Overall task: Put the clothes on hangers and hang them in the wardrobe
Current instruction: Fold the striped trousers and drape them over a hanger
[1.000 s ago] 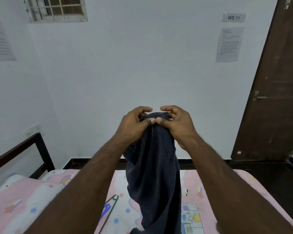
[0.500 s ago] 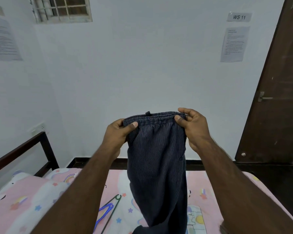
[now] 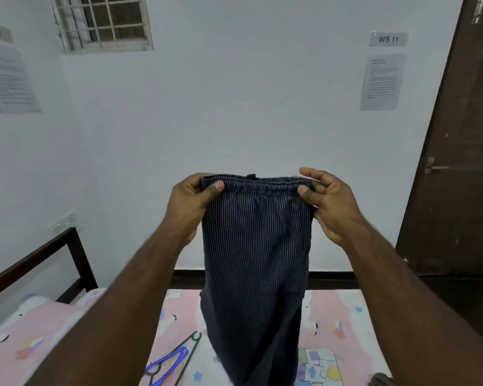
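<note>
Dark striped pants [image 3: 255, 246] hang over the bed [image 3: 343, 324]. Left hand [image 3: 191, 203] and right hand [image 3: 328, 203] each pinch a waistband corner. Blue hanger [image 3: 168, 362] and green hanger [image 3: 188, 349] lie below.

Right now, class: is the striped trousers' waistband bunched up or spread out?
Spread out: the left hand and right hand hold the waistband taut.
</note>
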A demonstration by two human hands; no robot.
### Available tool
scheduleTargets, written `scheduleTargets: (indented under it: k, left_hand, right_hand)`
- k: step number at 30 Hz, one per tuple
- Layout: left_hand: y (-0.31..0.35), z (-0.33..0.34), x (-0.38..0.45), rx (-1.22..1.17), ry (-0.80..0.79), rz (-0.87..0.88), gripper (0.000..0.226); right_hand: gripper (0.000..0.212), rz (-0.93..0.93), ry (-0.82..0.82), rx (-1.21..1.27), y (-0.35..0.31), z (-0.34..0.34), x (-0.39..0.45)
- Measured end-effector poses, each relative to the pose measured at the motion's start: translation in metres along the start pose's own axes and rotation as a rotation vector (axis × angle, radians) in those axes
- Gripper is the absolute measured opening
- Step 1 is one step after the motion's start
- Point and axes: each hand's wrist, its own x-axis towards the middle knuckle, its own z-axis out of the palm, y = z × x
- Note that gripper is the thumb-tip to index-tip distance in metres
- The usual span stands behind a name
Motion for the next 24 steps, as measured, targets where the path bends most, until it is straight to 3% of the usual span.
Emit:
scheduleTargets:
  k: [6, 11, 18, 24]
  left_hand:
    - [-0.003, 0.002, -0.005, -0.072, -0.021, -0.056, 0.011]
    - [-0.017, -0.001, -0.019, -0.19, -0.108, -0.223, 0.045]
    - [-0.03, -0.004, -0.027, -0.288, -0.183, -0.283, 0.069]
    - [-0.03, 0.001, -0.032, -0.145, -0.226, -0.313, 0.077]
  right_hand:
    - [0.029, 0.006, 0.01, -0.021, 0.003, 0.0, -0.005]
    - [0.027, -0.011, 0.036, 0.009, 0.008, 0.004, -0.008]
    - [0.027, 0.001, 0.055, -0.011, 0.021, 0.006, -0.012]
    - [0.032, 0.001, 0.062, -0.02, 0.012, 0.008, -0.011]
